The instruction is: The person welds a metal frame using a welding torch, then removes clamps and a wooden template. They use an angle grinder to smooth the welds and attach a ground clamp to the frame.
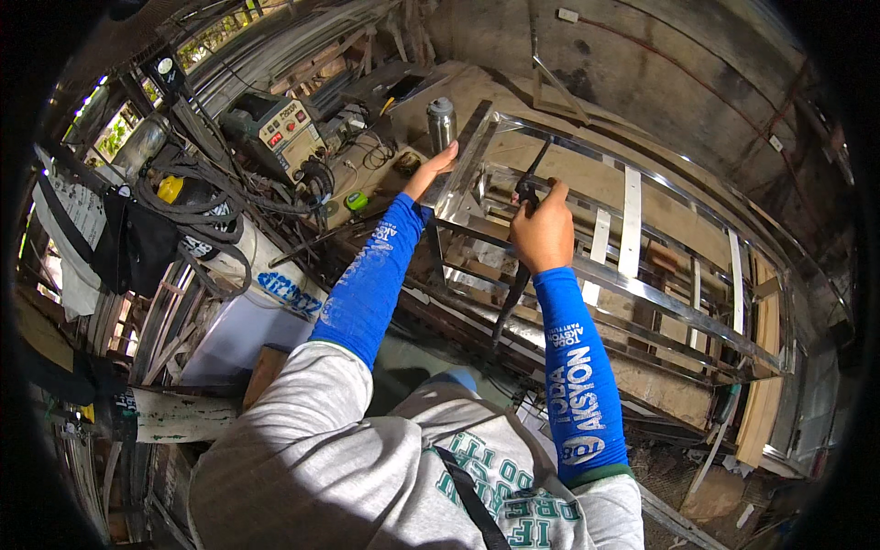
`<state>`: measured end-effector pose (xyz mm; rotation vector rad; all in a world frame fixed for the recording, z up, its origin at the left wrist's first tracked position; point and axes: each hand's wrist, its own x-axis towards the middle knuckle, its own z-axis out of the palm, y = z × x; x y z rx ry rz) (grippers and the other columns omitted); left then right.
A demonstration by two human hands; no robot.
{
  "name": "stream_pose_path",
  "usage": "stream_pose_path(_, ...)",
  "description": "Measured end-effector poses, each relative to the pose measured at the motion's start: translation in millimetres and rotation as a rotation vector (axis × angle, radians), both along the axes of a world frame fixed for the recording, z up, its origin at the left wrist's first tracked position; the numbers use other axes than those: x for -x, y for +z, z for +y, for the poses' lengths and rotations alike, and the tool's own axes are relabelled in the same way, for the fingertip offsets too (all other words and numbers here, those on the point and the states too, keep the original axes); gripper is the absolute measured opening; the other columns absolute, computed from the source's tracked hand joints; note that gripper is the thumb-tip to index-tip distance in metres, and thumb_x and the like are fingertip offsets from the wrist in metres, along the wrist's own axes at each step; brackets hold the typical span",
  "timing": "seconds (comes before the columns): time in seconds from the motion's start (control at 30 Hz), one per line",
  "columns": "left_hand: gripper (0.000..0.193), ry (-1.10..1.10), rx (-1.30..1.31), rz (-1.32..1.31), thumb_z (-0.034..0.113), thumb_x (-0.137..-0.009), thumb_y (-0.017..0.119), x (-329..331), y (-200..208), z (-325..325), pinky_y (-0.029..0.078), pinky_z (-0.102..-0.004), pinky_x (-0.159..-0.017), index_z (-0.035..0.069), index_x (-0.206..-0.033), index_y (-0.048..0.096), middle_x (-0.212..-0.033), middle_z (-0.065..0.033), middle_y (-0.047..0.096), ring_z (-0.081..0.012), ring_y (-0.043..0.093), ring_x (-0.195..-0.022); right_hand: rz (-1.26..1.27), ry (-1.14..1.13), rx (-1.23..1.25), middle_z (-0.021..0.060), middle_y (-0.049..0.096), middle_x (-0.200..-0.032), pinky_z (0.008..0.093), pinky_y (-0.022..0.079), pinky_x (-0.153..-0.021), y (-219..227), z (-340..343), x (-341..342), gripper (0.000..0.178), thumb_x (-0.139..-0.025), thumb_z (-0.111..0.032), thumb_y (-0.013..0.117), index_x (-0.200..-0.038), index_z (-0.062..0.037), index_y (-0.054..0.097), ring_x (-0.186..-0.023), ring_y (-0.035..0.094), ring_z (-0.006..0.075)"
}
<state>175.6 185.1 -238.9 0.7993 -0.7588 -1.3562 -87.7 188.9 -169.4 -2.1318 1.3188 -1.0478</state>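
Note:
A shiny metal frame [594, 271] with several crossbars lies on the bench before me. My right hand [543, 231] is closed around a black welding torch [529, 190] above the frame's near-left part. The torch's thin black end points up and away, and its dark cable [510, 307] hangs below the hand. My left hand [434, 171] is beside the frame's left end, fingers stretched out; its underside is hidden. A steel bottle [442, 124] stands just beyond that hand. Pale flat strips [631, 222] lie across the frame.
A welding machine [280, 131] with tangled cables stands at the far left. A green tape measure [357, 201] lies on the bench nearer me. A gas cylinder [263, 263] and coiled hoses crowd the left side. A concrete wall [623, 55] rises behind the bench.

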Motion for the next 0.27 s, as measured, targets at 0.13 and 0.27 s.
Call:
stream_pose_path(0.13, 0.057, -0.014, 0.008, 0.014, 0.052, -0.106, 0.05, 0.9, 4.9, 2.7, 0.059, -0.0296, -0.075, 0.0, -0.128, 0.065, -0.107, -0.0145, 0.075, -0.0204, 0.074, -0.087, -0.004, 0.018, 0.043, 0.0359, 0.069, -0.09, 0.057, 0.055, -0.076, -1.5, -0.8, 0.5, 0.045, -0.091, -0.015, 0.065, -0.124, 0.0076, 0.043, -0.085, 0.068, 0.053)
stream_pose_path(0.27, 0.057, 0.02, -0.017, 0.014, 0.051, -0.106, 0.05, -9.9, -3.5, 0.4, 0.059, -0.0313, -0.077, 0.0, -0.13, 0.063, -0.107, -0.0147, 0.074, -0.0213, 0.074, -0.087, 0.011, 0.043, -0.042, 0.0338, 0.07, -0.092, 0.0578, 0.055, -0.076, 6.0, 1.1, 1.4, 0.046, -0.093, -0.016, 0.064, -0.128, 0.0056, 0.043, -0.086, 0.069, 0.0526)
